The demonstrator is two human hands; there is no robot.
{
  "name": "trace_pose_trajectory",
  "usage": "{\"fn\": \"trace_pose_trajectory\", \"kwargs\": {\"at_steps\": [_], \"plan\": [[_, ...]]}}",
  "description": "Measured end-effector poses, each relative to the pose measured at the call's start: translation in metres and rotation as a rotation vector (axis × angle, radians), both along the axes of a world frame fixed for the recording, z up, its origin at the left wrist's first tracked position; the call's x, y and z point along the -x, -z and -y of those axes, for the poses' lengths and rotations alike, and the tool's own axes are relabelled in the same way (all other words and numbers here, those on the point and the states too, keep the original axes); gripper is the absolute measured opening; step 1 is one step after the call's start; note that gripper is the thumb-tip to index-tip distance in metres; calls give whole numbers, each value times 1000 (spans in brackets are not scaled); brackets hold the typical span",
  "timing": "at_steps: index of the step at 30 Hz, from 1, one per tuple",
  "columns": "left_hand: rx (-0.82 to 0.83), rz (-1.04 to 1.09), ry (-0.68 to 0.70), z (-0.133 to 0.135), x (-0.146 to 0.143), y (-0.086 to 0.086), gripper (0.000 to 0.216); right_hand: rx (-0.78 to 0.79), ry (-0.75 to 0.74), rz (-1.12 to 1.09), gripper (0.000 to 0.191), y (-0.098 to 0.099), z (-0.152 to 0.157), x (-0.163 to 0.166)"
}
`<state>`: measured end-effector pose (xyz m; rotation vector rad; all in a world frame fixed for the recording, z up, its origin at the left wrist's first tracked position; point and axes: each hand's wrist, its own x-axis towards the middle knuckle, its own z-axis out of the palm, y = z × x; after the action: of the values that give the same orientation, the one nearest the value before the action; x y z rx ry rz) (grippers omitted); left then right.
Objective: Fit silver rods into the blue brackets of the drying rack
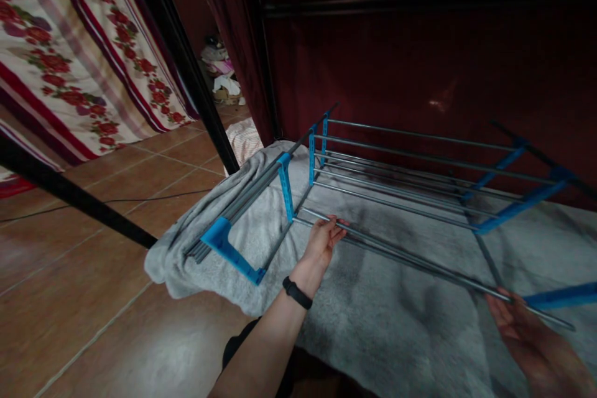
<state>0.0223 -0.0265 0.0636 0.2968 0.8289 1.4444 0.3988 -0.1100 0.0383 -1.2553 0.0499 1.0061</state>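
A rack frame of grey metal rods and blue plastic brackets lies on a grey fleece blanket. My left hand grips the near metal rod close to its left end; a black band sits on that wrist. My right hand holds the same rod near its right end, beside a blue bracket piece. Several parallel rods span between the blue side brackets further back. A loose blue bracket with bundled rods lies at the blanket's left edge.
Brown tiled floor spreads to the left. Black metal bed-frame posts cross the left side, with a floral curtain behind. A dark red fabric wall stands behind the rack. Clutter sits in the far corner.
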Motion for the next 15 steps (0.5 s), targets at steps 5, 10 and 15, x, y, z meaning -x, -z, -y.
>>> {"fn": "trace_pose_trajectory", "kwargs": {"at_steps": [5, 10, 15], "plan": [[4, -5, 4, 1, -2, 0, 9, 79, 37, -22, 31, -14, -2, 11], [17, -34, 36, -1, -11, 5, 11, 76, 12, -30, 26, -12, -3, 10], [42, -56, 81, 0, -23, 11, 16, 68, 16, -23, 23, -10, -4, 9]]}}
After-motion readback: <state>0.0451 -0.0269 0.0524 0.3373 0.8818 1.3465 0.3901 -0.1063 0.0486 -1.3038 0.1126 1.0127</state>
